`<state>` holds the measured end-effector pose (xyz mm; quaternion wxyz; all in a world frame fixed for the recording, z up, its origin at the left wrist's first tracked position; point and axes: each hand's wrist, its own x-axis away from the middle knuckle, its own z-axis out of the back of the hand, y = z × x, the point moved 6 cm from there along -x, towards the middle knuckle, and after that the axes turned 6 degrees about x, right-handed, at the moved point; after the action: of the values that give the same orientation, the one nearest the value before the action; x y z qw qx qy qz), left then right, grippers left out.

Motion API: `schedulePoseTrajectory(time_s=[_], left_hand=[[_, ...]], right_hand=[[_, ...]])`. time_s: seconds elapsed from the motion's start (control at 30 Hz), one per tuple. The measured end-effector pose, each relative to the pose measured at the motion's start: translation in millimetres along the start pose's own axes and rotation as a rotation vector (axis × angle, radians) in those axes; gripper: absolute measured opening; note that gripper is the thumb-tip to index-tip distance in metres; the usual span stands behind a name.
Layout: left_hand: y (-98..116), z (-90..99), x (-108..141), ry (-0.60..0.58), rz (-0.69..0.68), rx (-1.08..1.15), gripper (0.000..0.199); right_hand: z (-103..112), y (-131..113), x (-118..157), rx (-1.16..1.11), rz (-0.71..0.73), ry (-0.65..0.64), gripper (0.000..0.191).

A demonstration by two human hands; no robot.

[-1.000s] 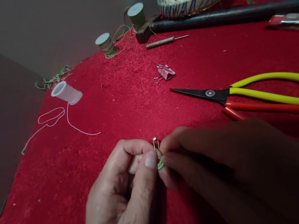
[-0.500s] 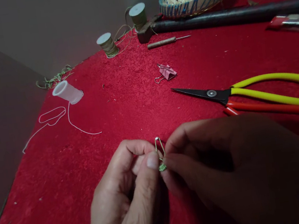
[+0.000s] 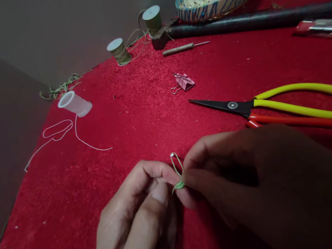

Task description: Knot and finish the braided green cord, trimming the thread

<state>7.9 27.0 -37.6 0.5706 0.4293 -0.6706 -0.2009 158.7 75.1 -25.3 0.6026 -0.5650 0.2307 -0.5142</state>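
Between the fingertips of my right hand [image 3: 223, 174], thumb and index pinched, is a small knotted green cord [image 3: 179, 185]. A narrow loop of the cord stands up from the knots with a tiny silvery bead [image 3: 172, 155] at its top. A short green tail points left from the knots. My left hand [image 3: 138, 212] is beside it with curled fingers, one fingertip behind and under the knots. Its thumb is lifted off the cord, leaving a gap. Right of the hands lie scissors [image 3: 232, 105] with yellow and red handles.
On the red cloth [image 3: 86, 194] lie a pink binder clip [image 3: 184, 81], an awl [image 3: 178, 50] and a white spool [image 3: 74, 104] with loose thread. Two green cord spools [image 3: 119, 52], a dark-handled hammer [image 3: 247, 21] and a woven basket [image 3: 198, 9] stand or lie farther back.
My left thumb has drawn back left and off the knotted cord, baring its tail. The loop has narrowed and tilted a little left. My right hand keeps its pinch.
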Motion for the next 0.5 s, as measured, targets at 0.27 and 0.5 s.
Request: schedulePoseTrajectory(time_s=[0.27,0.5], left_hand=[[13,-3.1,0,0.032,-0.094,-0.203,0.021],[9,-1.1,-3,-0.063,-0.142,-0.149,0.019]], right_hand=[[6,-4,1,-0.168,-0.004,0.016,0.03],[2,-5,6,-0.137,0.036,0.066,0.029]])
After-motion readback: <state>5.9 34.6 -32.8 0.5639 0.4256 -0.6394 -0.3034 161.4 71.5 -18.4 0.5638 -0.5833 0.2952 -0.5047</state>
